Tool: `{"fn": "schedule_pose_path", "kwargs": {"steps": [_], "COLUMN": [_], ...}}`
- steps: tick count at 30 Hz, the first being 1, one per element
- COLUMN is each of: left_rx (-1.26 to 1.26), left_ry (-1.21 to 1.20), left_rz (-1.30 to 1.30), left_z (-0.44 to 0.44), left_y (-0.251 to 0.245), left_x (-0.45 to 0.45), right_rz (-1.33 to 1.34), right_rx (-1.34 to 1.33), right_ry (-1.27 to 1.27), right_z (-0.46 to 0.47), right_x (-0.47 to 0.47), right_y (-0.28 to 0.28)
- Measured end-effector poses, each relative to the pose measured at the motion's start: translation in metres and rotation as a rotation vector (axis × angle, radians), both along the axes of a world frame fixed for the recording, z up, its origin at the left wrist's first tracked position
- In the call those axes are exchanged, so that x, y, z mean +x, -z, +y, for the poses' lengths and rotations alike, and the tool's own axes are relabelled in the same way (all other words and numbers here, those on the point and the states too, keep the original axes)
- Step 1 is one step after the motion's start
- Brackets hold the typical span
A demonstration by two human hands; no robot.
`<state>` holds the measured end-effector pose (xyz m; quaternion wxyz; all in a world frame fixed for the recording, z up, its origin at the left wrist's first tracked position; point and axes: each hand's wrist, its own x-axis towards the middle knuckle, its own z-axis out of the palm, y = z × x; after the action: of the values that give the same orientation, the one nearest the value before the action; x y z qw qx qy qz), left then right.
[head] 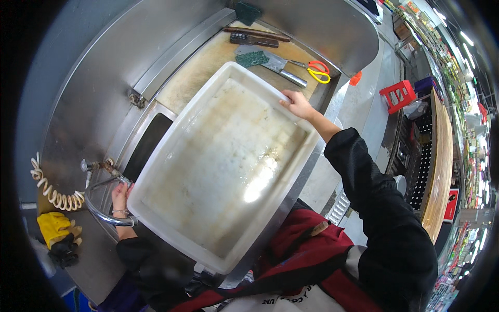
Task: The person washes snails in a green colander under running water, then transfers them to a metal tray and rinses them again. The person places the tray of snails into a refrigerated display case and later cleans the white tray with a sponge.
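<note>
A large white plastic tub [218, 167] lies tilted across the sink and the cutting board, its inside wet and stained yellowish-brown. My right hand [298, 104] grips its far right rim, thumb over the edge. At the tub's left corner, my left hand [120, 197] has its fingers around the valve of a metal faucet [124, 180]; the tub's corner partly hides the fingertips. The curved chrome spout [111, 220] passes over my left wrist. Part of the dark sink basin [150, 140] shows beside the tub.
On the cutting board [187, 84] lie a cleaver [294, 78], a green scouring pad [252, 59], scissors [319, 72], a brush [253, 39] and a dark rod [257, 33]. A coiled hose [58, 199] and yellow gloves [54, 228] are at left. Steel splash walls [312, 35] surround the sink.
</note>
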<state>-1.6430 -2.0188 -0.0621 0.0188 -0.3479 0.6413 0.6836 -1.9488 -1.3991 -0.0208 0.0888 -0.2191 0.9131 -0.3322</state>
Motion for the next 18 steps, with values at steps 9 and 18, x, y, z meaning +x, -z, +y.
{"fn": "schedule_pose_path", "kwargs": {"steps": [9, 18], "left_rx": [0.269, -0.480], "left_ry": [0.012, -0.429], "left_rz": [0.182, 0.146], "left_z": [0.005, 0.045], "left_y": [0.014, -0.053], "left_x": [0.006, 0.045], "right_rz": [-0.018, -0.033], "right_rx": [-0.024, -0.029], "right_ry": [-0.012, -0.010], "right_z": [0.005, 0.002], "right_x": [-0.002, 0.003], "right_y": [0.005, 0.010]}}
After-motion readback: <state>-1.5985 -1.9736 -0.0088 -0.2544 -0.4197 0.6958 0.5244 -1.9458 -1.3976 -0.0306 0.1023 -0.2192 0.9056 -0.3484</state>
